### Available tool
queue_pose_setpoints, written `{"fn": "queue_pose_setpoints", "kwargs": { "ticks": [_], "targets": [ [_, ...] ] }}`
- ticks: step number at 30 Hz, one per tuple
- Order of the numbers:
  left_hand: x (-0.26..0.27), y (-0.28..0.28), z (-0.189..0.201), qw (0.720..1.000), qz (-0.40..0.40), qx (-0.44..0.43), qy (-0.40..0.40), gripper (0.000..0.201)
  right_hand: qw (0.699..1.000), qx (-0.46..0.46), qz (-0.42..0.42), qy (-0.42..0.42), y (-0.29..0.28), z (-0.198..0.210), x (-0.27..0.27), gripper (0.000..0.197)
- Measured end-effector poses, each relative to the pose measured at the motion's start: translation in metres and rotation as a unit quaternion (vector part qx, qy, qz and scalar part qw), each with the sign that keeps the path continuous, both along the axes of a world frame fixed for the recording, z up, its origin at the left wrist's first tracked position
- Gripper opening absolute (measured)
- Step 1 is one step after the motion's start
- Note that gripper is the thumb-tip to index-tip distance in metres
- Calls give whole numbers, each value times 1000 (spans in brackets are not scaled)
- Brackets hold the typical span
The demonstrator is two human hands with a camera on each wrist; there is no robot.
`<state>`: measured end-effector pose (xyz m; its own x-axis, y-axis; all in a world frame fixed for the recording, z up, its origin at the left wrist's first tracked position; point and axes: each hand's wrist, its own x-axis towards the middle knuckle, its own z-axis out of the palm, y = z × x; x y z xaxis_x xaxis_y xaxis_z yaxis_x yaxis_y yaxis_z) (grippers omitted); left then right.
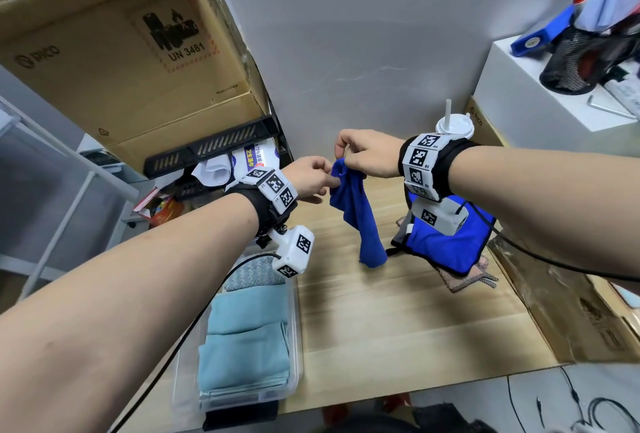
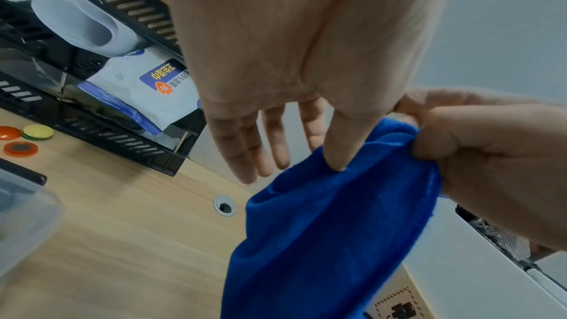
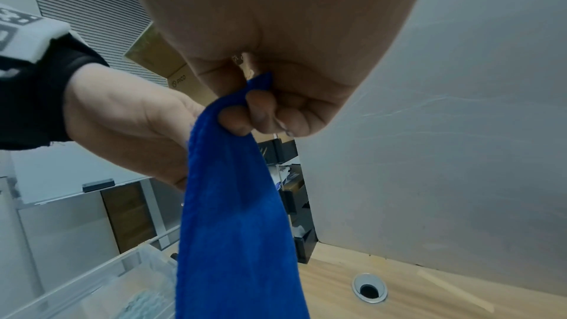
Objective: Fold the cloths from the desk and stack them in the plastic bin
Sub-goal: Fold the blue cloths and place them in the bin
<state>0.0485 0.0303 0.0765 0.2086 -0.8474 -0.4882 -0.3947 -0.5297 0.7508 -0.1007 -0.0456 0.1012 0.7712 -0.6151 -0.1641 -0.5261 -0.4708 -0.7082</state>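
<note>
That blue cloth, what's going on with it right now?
A person is holding the blue cloth up over the wooden desk. The right hand pinches its top edge, so it hangs down bunched and not yet folded, while the left hand touches the cloth just beside that grip with its thumb, fingers relaxed. The plastic bin at the left already holds folded light blue cloths. Another blue cloth still lies on the desk under the right wrist.
</note>
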Motion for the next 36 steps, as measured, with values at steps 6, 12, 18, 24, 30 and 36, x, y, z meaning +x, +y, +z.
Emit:
{"fn": "queue_pose_setpoints", "kwargs": {
  "ticks": [6,12,18,24,30,36],
  "targets": [
    [0,0,0,999,-16,-48,22,17,994,51,-59,-80,-5,4,6,22],
    [2,-1,7,984,112,-136,26,26,996,35,-67,-57,-4,6,2,21],
    [1,-2,22,979,139,-147,19,8,993,42,-92,-59,-4,2,2,21],
    [1,4,18,987,90,-130,-23,20,993,16,-96,-71,-4,4,8,17],
    [12,4,8,987,62,-80,-125,12,994,2,-91,-67,-7,-2,8,18],
    [24,4,2,967,61,76,-236,19,997,-5,-71,-41,-8,-8,8,18]
  ]
}}
